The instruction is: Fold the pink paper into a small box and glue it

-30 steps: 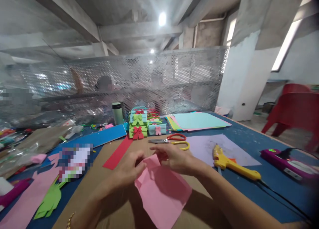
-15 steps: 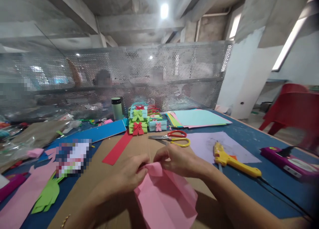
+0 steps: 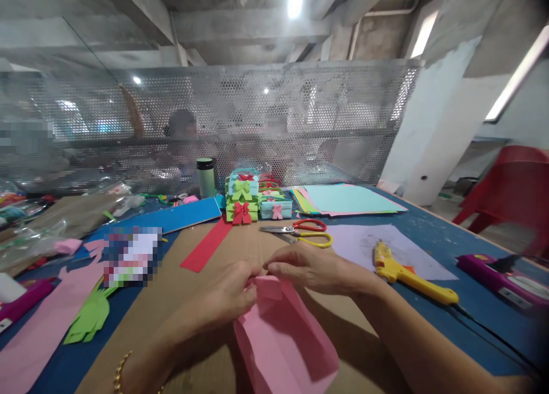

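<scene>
A perforated metal screen (image 3: 240,114) stands behind my blue table (image 3: 433,228), where a sheet of cardboard (image 3: 160,297) lies under my work, probably to spare the tabletop. The folded pink paper (image 3: 285,348) is low in the middle, right in front of me. My left hand (image 3: 229,288) pinches its upper left corner and my right hand (image 3: 306,265) grips the top edge just beside it, I think to hold the turned-in end together; I can't tell whether my fingertips touch. The glue gun (image 3: 407,277) rests partly on a lilac sheet (image 3: 355,237), likely against drips. Cardboard shows on both sides of the paper, but ahead the scissors (image 3: 294,230) lie just past my right knuckles, and the red strip (image 3: 208,245) runs beyond my left.
</scene>
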`<state>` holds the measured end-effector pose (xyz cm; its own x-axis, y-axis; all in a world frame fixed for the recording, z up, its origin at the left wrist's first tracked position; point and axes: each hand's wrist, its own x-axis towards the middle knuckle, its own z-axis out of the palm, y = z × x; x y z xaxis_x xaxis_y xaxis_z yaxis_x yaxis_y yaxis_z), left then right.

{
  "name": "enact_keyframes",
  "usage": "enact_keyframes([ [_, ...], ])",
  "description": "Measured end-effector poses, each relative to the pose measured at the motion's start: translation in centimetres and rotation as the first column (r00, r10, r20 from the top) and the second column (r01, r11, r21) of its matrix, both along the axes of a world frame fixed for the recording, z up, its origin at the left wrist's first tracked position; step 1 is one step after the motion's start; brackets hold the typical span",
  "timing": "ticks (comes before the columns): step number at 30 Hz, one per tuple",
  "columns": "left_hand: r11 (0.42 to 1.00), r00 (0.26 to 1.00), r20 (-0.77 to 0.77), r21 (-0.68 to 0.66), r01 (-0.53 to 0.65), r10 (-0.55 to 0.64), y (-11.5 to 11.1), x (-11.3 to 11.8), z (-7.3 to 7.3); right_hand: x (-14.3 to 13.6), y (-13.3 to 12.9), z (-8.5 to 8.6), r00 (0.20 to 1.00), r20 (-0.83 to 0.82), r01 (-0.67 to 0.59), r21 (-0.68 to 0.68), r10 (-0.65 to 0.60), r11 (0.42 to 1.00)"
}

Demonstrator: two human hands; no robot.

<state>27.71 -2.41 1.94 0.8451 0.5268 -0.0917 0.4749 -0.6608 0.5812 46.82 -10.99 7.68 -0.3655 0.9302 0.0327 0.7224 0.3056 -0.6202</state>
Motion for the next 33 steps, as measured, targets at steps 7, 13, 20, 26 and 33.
enact_keyframes([
  [7, 0.991, 0.999, -0.014, 0.125, -0.038, 0.040, -1.1, -0.1, 0.5, -0.7, 0.1, -1.2, 0.975, 0.198, 0.102, 0.007, -0.102, 0.995],
  [13, 0.995, 0.996, 0.022, 0.060, 0.080, -0.082, -1.7, -0.6, 1.2, -0.7, -0.3, -1.1, 0.980, 0.195, 0.043, 0.006, -0.044, 0.999],
  [20, 0.990, 0.986, 0.095, -0.015, 0.142, -0.140, -1.8, -0.6, 1.8, -1.1, -0.9, -0.9, 0.950, 0.299, 0.046, 0.137, -0.086, 0.990],
  [26, 0.988, 0.983, 0.119, -0.054, 0.144, -0.136, -1.9, -0.7, 2.1, -1.0, -1.0, -0.4, 0.937, 0.328, 0.083, 0.115, -0.117, 0.990],
  [33, 0.995, 0.997, 0.053, 0.085, 0.047, -0.052, -0.4, -0.6, 0.1, 1.0, -0.5, 1.1, 0.979, 0.178, 0.086, 0.070, -0.098, 0.994],
])
